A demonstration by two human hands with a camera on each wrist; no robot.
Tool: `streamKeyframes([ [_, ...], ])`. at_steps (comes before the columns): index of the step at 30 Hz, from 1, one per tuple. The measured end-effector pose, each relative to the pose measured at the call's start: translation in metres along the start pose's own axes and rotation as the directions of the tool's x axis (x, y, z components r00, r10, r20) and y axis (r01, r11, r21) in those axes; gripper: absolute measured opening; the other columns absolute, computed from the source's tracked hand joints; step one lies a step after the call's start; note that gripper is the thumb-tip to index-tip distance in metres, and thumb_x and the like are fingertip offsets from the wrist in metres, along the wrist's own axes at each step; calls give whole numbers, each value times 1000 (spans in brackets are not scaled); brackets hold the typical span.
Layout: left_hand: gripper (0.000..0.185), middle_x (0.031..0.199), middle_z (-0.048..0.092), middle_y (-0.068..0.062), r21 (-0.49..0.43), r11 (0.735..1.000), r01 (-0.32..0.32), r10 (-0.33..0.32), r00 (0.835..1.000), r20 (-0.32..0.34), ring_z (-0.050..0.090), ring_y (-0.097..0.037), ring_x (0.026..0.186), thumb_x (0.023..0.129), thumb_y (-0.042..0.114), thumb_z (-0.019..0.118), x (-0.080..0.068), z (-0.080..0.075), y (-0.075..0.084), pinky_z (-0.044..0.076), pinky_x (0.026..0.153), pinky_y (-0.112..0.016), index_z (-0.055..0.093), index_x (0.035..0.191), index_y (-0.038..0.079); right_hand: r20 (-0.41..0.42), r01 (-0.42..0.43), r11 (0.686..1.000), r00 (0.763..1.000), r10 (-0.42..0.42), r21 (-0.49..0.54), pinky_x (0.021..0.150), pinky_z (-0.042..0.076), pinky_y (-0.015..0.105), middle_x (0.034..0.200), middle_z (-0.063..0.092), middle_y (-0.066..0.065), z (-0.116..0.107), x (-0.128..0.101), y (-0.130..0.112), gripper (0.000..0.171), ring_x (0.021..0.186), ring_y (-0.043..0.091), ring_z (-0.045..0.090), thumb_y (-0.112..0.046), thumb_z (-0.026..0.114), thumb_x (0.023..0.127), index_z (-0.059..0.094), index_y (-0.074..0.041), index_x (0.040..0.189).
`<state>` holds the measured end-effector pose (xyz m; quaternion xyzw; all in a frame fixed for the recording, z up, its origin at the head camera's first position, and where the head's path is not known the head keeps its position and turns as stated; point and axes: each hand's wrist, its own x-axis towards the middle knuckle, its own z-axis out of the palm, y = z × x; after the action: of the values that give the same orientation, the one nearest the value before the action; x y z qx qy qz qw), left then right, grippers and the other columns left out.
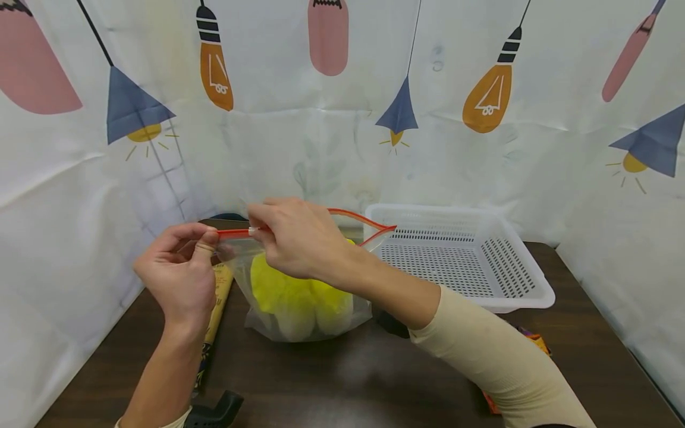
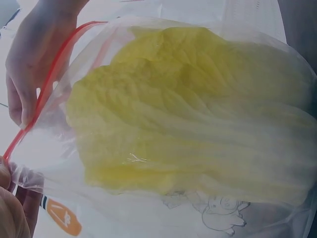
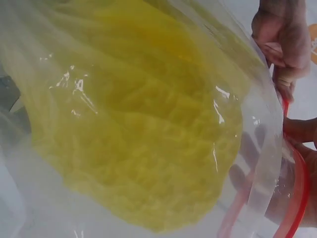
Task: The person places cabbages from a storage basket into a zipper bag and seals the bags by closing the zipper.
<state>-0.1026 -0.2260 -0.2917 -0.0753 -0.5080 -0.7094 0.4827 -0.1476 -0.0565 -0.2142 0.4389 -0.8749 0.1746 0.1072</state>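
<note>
A clear zipper bag [image 1: 258, 327] with a red zip [image 1: 350, 214] stands on the table, holding a napa cabbage [image 1: 299, 291] with yellow leaves and white stalks. My left hand [image 1: 182, 261] pinches the left end of the zip between thumb and fingers. Right beside it, my right hand [image 1: 302, 238] pinches the small white slider [image 1: 253, 230] on the zip. To the right of the slider the two red strips part in a loop and meet again at the right corner. The cabbage fills most of the left wrist view, seen through the plastic.
Behind and right of the bag is a white perforated basket [image 1: 428, 209]. A long yellow packet [image 1: 220, 285] lies left of the bag. Colourful packaging [image 1: 537, 342] shows partly behind my right sleeve. A printed cloth [image 1: 321, 148] hangs around the dark table [image 1: 321, 386].
</note>
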Motion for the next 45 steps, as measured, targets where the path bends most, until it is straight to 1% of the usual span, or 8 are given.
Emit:
streamKeyframes([
  [2,27,71,72,-13,-6,1000,3,-3,1000,0,67,-19,50,82,-8,81,0,0,0,59,52,-28,63,84,-28,1,0,1000,1000,0,6,58,45,24,83,57,-11,-1,-2,2,12,75,7,56,-28,58,105,63,-23,96],
  [8,26,71,72,-10,57,998,-19,19,1000,12,66,-17,49,87,-6,78,0,-1,-1,59,54,-27,63,85,-28,12,-11,999,1000,10,34,60,47,23,93,62,-10,-5,-8,8,9,78,9,58,-28,60,105,67,-22,104],
  [12,25,71,71,-9,81,996,-29,29,1000,9,66,-17,50,88,-7,76,-1,0,-2,59,56,-26,63,85,-28,3,-8,999,1000,8,39,59,47,24,93,63,-10,-6,-13,13,8,79,10,59,-26,60,105,68,-22,104],
  [21,24,68,71,-9,109,994,-22,25,999,-20,63,-17,46,87,-5,79,-2,-2,-1,58,53,-25,66,84,-25,-29,-9,999,1000,10,39,59,47,24,93,65,-11,-8,-23,23,8,80,9,59,-26,62,103,69,-23,102],
  [25,22,68,71,-10,108,994,-20,23,999,-27,62,-17,46,87,-7,78,-1,-2,-1,57,53,-25,66,84,-25,-44,-16,999,999,18,44,61,48,25,92,65,-11,-10,-28,30,8,79,8,59,-25,62,103,69,-23,99],
  [30,17,69,71,-11,73,997,7,-3,999,-46,62,-18,47,86,-11,76,0,-3,-3,57,53,-25,65,83,-24,-69,-20,998,997,25,64,60,48,26,92,66,-11,-11,-34,39,8,77,9,59,-24,63,102,69,-22,98],
  [37,14,70,71,-11,75,997,17,-14,999,-52,62,-18,47,88,-12,72,1,-4,-4,57,51,-25,66,83,-23,-93,-36,995,995,45,92,65,49,27,92,66,-10,-13,-43,50,9,79,9,59,-23,63,102,69,-21,96],
  [45,14,70,71,-11,59,998,19,-16,998,-53,62,-17,47,87,-12,74,2,-5,-5,57,51,-24,65,83,-24,-107,-42,993,993,54,106,63,50,28,90,65,-10,-14,-52,60,9,76,9,59,-23,63,103,70,-20,97],
])
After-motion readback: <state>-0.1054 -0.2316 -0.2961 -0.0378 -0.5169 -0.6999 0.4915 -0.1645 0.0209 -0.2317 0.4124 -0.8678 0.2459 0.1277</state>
